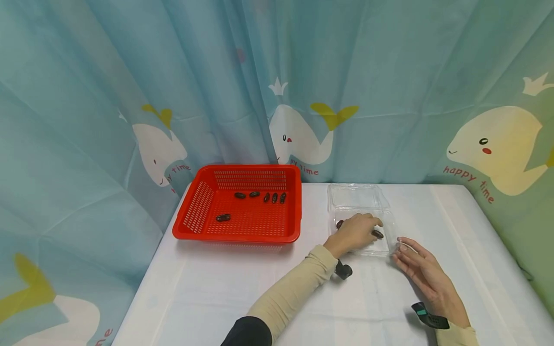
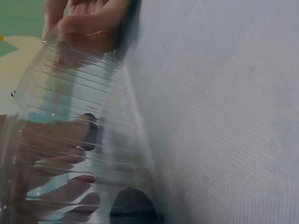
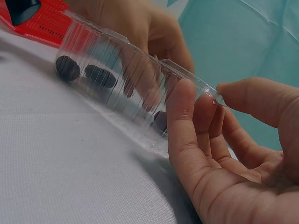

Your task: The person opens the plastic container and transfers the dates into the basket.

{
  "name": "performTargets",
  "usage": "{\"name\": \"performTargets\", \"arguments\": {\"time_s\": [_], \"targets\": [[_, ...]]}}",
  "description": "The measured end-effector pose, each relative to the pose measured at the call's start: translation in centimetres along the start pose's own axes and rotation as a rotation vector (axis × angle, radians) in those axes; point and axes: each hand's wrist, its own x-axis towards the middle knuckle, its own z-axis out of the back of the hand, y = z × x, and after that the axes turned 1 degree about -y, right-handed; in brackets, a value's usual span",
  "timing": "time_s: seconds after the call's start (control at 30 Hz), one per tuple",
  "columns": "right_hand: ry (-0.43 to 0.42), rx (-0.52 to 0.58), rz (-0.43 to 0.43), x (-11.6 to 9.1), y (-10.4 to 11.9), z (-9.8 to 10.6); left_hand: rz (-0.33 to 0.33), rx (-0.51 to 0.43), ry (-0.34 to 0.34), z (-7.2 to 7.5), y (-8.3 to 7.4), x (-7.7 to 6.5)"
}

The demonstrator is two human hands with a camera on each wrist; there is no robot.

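Note:
A clear plastic clamshell box [image 1: 375,251] stands on the white cloth with its lid [image 1: 355,196] folded back. My left hand [image 1: 356,231] reaches down into the box, fingers spread and pointing at its floor. Close by its fingertips lies a dark oval date [image 1: 378,234]. Another date [image 1: 339,224] is partly hidden by that hand; the right wrist view shows a date [image 3: 100,76] through the ribbed wall. At the box's right side, my right hand [image 1: 426,271] pinches the rim between thumb and fingers [image 3: 181,109].
To the left, a red plastic basket [image 1: 235,237] holds several dark dates [image 1: 274,197] on its perforated floor. A whale-print curtain [image 1: 389,72] hangs along the table's back and sides. Both wrists wear black straps [image 1: 429,318].

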Motion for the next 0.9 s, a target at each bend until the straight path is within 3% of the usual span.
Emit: {"name": "performTargets", "arguments": {"time_s": [0.13,0.53,0.73,0.9], "targets": [[-0.009,-0.004,-0.007,0.0,0.0,-0.1,0.001,0.026,0.044,-0.4,-0.1,0.4],[-0.003,-0.016,-0.001,0.0,0.0,-0.1,-0.031,0.016,0.014,-1.3,0.1,1.1],[-0.017,-0.011,-0.009,0.0,0.0,-0.1,0.001,-0.127,0.02,-0.5,0.4,0.9],[-0.017,-0.013,-0.015,0.0,0.1,-0.2,-0.005,-0.353,-0.039,0.7,0.7,0.5]]}}
